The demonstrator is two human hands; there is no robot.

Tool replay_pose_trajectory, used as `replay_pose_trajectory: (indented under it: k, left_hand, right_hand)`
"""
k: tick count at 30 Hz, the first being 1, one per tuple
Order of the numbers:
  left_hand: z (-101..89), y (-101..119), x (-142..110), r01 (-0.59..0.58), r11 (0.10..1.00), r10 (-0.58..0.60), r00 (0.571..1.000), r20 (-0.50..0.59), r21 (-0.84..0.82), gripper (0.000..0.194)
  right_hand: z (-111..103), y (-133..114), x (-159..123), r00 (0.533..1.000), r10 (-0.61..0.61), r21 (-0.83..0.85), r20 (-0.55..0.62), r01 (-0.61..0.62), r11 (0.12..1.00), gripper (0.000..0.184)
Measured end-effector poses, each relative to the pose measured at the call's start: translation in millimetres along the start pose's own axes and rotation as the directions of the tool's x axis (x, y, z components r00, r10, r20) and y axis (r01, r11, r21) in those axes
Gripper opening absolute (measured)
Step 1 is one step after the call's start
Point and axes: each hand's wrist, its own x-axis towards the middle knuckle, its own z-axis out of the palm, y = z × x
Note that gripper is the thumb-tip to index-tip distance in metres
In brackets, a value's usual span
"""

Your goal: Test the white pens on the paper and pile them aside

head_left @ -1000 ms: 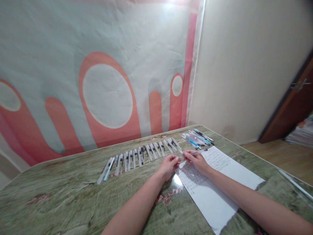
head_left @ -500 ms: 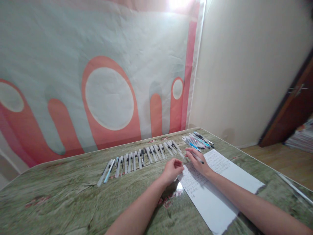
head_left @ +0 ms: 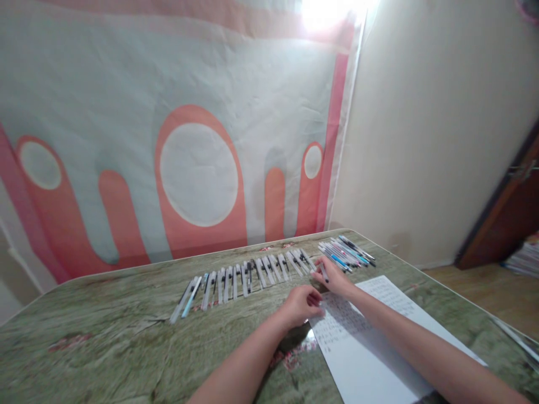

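My right hand [head_left: 334, 278] is closed on a pen [head_left: 324, 273] with a dark end, which stands up steeply between the fingers. Its fingertips reach down at the right end of a row of pens and clear caps [head_left: 269, 268], close to the last one. Left of it, my left hand [head_left: 301, 304] rests at the corner of a handwritten sheet of paper [head_left: 370, 348], its fingers loosely curled and the thumb apart. Nothing shows in that hand, though the palm is hidden. My right forearm crosses over the sheet.
A loose pile of pens [head_left: 345, 253], some blue and some black, lies beyond my right hand. The green marbled table [head_left: 118, 342] has a back edge near a printed wall hanging [head_left: 252, 84]. A thin pale rod [head_left: 516, 336] lies at the right edge.
The view has shifted slightly. My right hand has moved left towards the row's end, and its pen has turned from slanted to steeper. My left hand stays by the paper's corner.
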Motion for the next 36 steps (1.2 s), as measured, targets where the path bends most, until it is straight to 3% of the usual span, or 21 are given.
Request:
replay_pose_trajectory:
  k: [3,5,8,11,16,26,30,36]
  left_hand:
    - [0.0,-6,5,0.025,0.992,-0.032,0.998,-0.056,-0.126,0.022]
    - [-0.6,-8,8,0.028,0.970,-0.070,0.983,-0.170,-0.240,0.019]
    - [-5.2,-8,12,0.004,0.903,-0.176,0.915,-0.363,-0.429,0.028]
    - [-11.9,-5,12,-0.048,0.864,-0.211,0.870,-0.446,-0.502,0.038]
    - [-17.4,-3,11,-0.049,0.843,-0.200,0.895,-0.398,-0.535,0.034]
    - [-35.2,-7,19,-0.157,0.624,-0.373,0.801,-0.468,-0.766,0.036]
    - [-35.2,-8,19,-0.155,0.589,-0.402,0.795,-0.454,-0.793,0.033]
    - [-32.4,-5,18,-0.133,0.553,-0.408,0.818,-0.406,-0.822,0.028]
  right_hand:
    - [7,-7,4,0.999,-0.047,0.073,-0.017,0.048,0.996,0.028]
    - [17,-8,5,0.997,-0.046,0.121,-0.069,0.054,0.991,0.030]
    - [32,-4,1,0.992,-0.055,0.130,-0.112,0.070,0.989,0.031]
    - [38,-2,-6,0.987,-0.151,0.095,-0.051,0.156,0.983,0.029]
    - [35,-12,-13,0.964,-0.267,0.034,-0.002,0.267,0.963,0.024]
    - [20,-35,-19,0.954,-0.294,0.118,-0.055,0.298,0.947,0.034]
    - [22,-36,-21,0.959,-0.271,0.132,-0.086,0.281,0.951,0.024]
    - [25,-37,-23,0.957,-0.289,0.109,-0.036,0.292,0.950,0.017]
